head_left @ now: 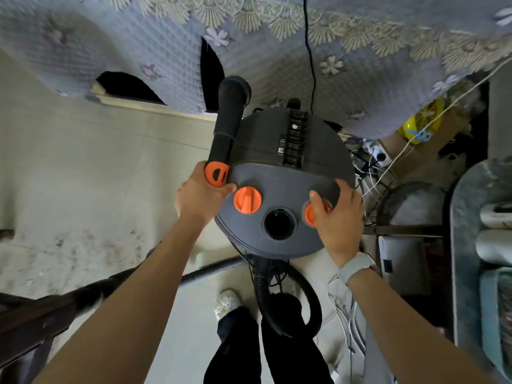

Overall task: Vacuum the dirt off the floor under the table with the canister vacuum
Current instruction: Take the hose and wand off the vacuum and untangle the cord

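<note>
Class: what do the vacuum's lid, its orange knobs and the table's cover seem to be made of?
Lid: probably matte grey plastic, moulded and smooth, with no shine.
Orange knobs: likely hard plastic, with a moulded grip ridge.
Table cover: woven fabric with a lace-like trim; it drapes in folds.

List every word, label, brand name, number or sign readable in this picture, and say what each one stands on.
No text here can be read.
Small white label on the dark top of the canister vacuum: print too small and blurred to read.
Yellow package under the tablecloth: coloured graphics only, no legible words.
The vacuum's orange knob: no lettering visible.
</note>
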Available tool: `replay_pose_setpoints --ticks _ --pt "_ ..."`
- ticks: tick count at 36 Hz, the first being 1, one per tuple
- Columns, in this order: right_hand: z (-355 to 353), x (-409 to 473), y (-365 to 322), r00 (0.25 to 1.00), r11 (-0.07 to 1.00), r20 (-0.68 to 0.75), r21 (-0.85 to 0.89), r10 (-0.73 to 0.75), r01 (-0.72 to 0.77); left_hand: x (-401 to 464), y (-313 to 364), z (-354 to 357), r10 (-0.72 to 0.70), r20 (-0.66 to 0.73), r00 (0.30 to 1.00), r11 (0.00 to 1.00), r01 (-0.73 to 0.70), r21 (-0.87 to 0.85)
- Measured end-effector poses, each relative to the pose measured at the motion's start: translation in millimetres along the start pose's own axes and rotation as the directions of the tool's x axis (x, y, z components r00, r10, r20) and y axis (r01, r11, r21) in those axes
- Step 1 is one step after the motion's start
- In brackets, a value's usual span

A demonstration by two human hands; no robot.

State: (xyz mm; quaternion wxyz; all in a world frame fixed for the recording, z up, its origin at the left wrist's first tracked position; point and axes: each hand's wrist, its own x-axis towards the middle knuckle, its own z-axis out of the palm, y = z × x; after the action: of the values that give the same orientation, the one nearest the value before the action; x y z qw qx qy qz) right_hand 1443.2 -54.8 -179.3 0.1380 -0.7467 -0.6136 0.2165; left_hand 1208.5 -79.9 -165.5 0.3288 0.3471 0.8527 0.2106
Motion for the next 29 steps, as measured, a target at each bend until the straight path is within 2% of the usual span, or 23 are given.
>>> replay_pose_setpoints --ticks 3,5,7,9,13,23,29 --pt "0.4 -11.6 3.5 0.998 0.997 -0.031 -0.057 -0.053 0.052 1.1 6.9 5.6 0.009 0.011 1.0 0.999 -0.008 -0.044" --pt "-1.3 -14.6 6.4 0.984 0.972 0.017 -0.154 -0.176 0.176 -3.5 4.9 9.0 0.002 -0.005 1.0 0.995 -0.002 -0.104" --pt "-3.8 -11.0 10.7 0.936 0.895 0.091 -0.273 -0.34 0.351 -14.3 -3.1 11.3 -0.039 -0.039 0.998 0.988 0.033 -0.15" --pt "-6.5 -1.6 12.8 0.902 0.848 0.169 -0.308 -0.397 0.431 -28.7 -15.2 14.0 -0.088 -0.076 0.993 0.984 0.075 -0.162" --pt "-8.3 10.0 6.5 0.914 0.885 0.233 -0.256 -0.333 0.388 -50.8 -27.5 23.4 -0.155 -0.089 0.984 0.973 0.137 -0.184" --pt "-1.2 20.1 1.6 0.962 0.946 0.095 -0.18 -0.255 0.269 -43.4 -10.9 36.4 -0.151 -0.183 0.971 0.982 0.126 -0.141" --pt "-1.3 33.0 -2.5 0.982 0.972 0.034 -0.135 -0.188 0.191 -21.2 8.6 40.1 -0.135 -0.157 0.978 0.981 0.11 -0.159"
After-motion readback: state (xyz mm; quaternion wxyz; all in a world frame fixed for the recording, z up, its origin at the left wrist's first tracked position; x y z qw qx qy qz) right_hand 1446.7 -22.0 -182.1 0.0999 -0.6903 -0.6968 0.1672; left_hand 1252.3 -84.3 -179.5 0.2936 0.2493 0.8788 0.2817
